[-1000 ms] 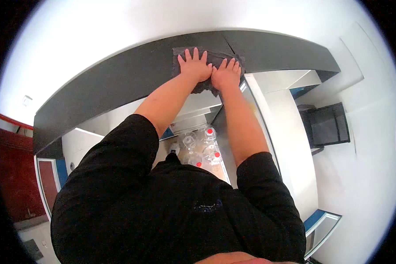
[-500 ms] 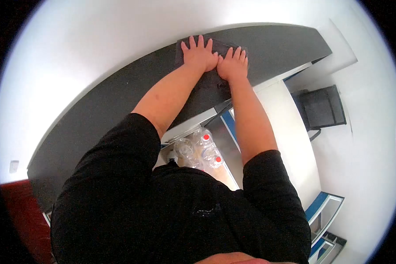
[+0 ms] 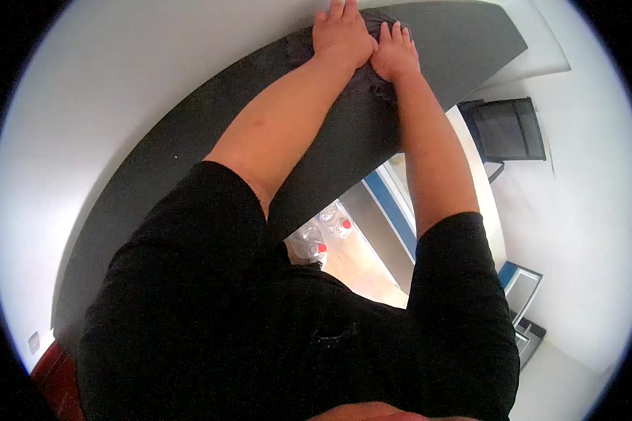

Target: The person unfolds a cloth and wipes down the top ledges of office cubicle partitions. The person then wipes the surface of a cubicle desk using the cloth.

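A dark grey cloth (image 3: 367, 83) lies spread on the dark desktop (image 3: 168, 182), close to its far edge by the wall. On top of the cloth, my left hand (image 3: 342, 36) presses down with fingers stretched out, the tips at the upper border of the picture. Just right of it, my right hand (image 3: 396, 55) also rests flat on the cloth, its fingers pointing away from me. The two thumbs meet or nearly meet. Part of the cloth is hidden under both hands.
Below the desk's near edge stand clear plastic bottles (image 3: 309, 242) with red caps. A black mesh chair (image 3: 514, 130) is on the right. White wall (image 3: 147, 70) borders the desk's curved far side. A dark red surface (image 3: 57, 382) shows at lower left.
Both hands have slid farther away and slightly right across the desktop, and the cloth has moved and bunched with them. My body leans closer over the desk, covering more of the bottles.
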`<action>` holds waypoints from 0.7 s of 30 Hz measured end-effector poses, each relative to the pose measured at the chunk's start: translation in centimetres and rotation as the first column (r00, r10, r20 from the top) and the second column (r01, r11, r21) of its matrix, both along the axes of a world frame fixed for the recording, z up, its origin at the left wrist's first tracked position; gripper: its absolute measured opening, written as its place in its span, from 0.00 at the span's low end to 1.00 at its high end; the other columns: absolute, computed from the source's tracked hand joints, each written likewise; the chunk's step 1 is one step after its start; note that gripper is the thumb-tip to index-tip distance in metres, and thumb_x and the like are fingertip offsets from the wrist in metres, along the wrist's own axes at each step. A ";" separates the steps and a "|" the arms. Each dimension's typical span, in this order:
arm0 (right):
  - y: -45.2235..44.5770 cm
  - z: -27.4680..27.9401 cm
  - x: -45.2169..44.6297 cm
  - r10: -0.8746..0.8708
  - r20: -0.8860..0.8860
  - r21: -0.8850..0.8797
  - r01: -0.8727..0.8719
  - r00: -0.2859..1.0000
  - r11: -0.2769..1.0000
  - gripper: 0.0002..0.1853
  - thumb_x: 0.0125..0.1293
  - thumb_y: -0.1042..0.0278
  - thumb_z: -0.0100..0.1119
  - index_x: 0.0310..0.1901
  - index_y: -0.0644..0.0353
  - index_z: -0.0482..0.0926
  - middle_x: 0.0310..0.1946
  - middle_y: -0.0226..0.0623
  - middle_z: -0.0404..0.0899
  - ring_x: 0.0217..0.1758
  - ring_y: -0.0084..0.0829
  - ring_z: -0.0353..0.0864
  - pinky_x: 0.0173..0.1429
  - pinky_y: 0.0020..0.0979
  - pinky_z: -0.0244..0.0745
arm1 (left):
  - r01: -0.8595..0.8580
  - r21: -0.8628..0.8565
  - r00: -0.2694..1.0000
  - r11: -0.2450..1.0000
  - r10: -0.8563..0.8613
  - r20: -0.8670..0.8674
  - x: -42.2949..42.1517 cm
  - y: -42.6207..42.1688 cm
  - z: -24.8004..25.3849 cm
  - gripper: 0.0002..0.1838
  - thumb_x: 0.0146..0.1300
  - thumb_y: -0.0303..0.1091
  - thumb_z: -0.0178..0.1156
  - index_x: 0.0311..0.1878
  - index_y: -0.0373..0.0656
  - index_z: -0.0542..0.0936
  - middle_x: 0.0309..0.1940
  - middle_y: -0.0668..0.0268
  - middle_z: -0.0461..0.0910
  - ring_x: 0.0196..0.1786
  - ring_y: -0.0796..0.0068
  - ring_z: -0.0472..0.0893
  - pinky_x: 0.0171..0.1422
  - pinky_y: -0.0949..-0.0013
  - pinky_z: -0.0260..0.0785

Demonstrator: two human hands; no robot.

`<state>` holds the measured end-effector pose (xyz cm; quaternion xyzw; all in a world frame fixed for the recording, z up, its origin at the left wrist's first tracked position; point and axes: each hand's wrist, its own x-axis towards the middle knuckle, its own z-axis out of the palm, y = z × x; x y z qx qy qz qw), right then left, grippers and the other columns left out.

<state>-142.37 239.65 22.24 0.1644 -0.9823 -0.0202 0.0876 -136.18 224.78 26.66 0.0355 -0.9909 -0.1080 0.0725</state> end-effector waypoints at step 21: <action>-3.1 2.7 7.0 -0.165 0.162 -0.020 0.171 0.973 0.985 0.42 0.83 0.34 0.35 0.87 0.53 0.53 0.90 0.47 0.44 0.92 0.48 0.43 0.92 0.48 0.42 | 0.032 -0.061 0.990 0.998 -0.040 -0.136 6.3 -2.1 -1.3 0.37 0.82 0.53 0.43 0.86 0.43 0.61 0.91 0.62 0.46 0.92 0.62 0.43 0.93 0.51 0.35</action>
